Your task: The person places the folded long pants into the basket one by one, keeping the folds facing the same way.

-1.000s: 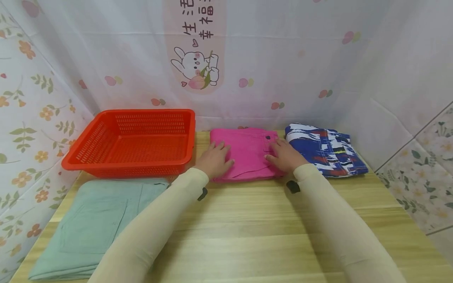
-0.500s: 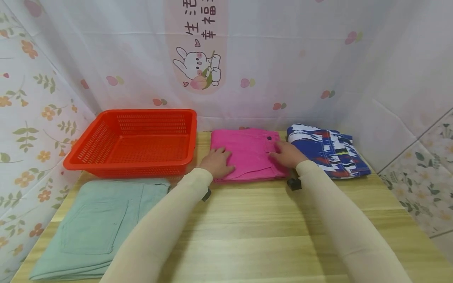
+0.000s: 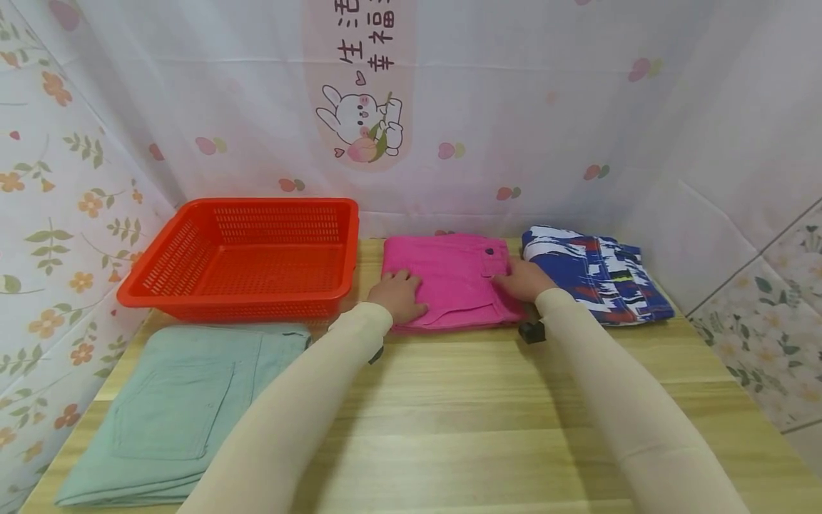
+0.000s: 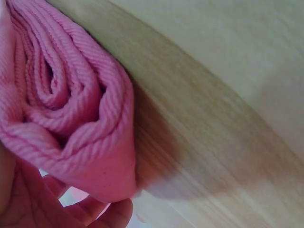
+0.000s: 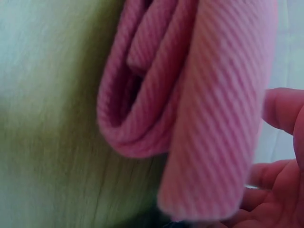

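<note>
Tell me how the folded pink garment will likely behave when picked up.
The folded pink garment would probably sag or partly unfold if lifted by one edge, since loose layers show at its side. Its ridged weave suggests it shouldn't be very slippery. Lying flat, it seems unlikely to roll.

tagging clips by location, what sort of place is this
Probably a makeshift corner for folding clothes, perhaps at home: a wood-grain table holds a folded pink garment and a red basket, with a printed curtain hanging behind.
</note>
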Demonstrator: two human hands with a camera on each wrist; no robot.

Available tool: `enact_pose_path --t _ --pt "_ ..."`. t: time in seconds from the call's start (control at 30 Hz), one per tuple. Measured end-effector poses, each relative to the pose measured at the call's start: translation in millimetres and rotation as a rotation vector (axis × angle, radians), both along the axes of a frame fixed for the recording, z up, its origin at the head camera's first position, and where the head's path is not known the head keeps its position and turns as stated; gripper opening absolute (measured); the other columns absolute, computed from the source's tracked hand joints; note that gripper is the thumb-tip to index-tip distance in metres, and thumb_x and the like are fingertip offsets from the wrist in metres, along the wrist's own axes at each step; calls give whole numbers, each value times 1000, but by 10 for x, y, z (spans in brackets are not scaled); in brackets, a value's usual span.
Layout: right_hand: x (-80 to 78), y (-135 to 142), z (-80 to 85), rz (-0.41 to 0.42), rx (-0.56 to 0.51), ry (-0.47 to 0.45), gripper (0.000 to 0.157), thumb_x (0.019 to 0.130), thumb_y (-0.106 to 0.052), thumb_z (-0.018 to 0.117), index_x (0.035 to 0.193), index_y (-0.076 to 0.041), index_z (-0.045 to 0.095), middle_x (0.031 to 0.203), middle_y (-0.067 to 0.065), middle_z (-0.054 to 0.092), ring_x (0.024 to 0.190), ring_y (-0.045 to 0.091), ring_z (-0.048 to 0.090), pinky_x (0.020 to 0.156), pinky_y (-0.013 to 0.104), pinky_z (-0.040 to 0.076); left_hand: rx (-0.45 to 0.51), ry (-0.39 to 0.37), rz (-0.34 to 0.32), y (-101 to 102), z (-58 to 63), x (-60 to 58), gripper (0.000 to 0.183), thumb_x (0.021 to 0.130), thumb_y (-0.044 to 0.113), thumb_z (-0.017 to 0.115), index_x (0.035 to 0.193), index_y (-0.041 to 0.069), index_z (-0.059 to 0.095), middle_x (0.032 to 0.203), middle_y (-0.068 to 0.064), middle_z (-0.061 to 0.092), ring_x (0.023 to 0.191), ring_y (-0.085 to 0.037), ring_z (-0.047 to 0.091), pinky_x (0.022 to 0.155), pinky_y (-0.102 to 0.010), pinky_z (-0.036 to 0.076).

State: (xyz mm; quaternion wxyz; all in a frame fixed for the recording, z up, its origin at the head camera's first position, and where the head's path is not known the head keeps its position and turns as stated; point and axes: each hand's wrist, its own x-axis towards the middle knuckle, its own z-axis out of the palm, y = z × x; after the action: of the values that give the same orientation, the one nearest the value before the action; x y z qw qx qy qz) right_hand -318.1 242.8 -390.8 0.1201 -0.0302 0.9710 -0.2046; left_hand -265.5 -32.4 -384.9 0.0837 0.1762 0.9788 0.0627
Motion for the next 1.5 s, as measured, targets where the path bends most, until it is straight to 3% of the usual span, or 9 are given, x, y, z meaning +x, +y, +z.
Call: enact_pose_path --t 0.2,0.4,0.53,0.7,0.77,0.9,1.0,1.2,1.5 --pt "-44 -2 6 20 38 18 51 89 -40 50 124 -3 51 108 17 59 94 30 52 83 45 42 -14 -1 -2 7 -41 -42 63 86 49 53 139 17 40 140 -8 36 129 -32 30 100 -44 35" --pt "-71 -42 61 -38 8 -84 55 88 -48 51 116 -1 56 90 12 58 82 25 51 63 32 40 -20 -1 -4 6 -4 -12 64 86 49 54 139 16 40 139 -8 37 127 -31 32 100 -43 35" --pt "-96 -62 112 -69 -19 -133 61 88 -52 44 118 0 54 100 17 55 90 28 50 69 36 42 -16 -1 2 -1 -5 -21 63 86 48 54 139 17 40 139 -8 37 127 -31 32 99 -44 36" --pt "-134 -53 149 -53 7 -135 62 93 -41 38 132 8 42 127 25 46 108 34 45 93 47 38 -22 -6 8 -3 -36 -45 63 86 49 53 140 17 39 140 -8 36 127 -30 31 99 -44 36" --pt "-133 -56 151 -55 21 -148 59 94 -36 39 132 8 40 125 25 47 106 33 45 92 46 38 -23 -10 9 -2 -43 -42 64 86 49 53 140 17 39 140 -8 35 127 -30 31 98 -45 37" --pt "-108 -70 136 -91 4 -192 52 92 -35 42 124 5 48 102 18 51 90 28 49 72 37 42 -20 -16 11 0 -49 -30 64 86 49 53 140 17 39 141 -8 35 127 -31 31 97 -46 37" --pt "-102 -64 122 -137 -54 -224 45 91 -37 46 114 0 53 92 13 49 82 25 49 64 32 42 -26 -16 14 2 -53 -36 64 86 50 54 140 18 39 141 -7 35 127 -30 31 98 -46 37" --pt "-105 -57 139 -161 -159 -265 44 86 -39 54 108 0 53 91 12 46 87 24 46 68 32 41 -33 -4 12 6 -73 -70 64 85 50 54 139 18 41 140 -7 36 125 -29 33 97 -45 38" --pt "-84 -47 167 -128 -202 -313 54 88 -36 56 123 4 48 101 12 46 98 25 42 77 31 38 -34 -1 12 12 -73 -77 64 85 51 55 138 18 42 138 -8 38 125 -30 33 97 -45 38"
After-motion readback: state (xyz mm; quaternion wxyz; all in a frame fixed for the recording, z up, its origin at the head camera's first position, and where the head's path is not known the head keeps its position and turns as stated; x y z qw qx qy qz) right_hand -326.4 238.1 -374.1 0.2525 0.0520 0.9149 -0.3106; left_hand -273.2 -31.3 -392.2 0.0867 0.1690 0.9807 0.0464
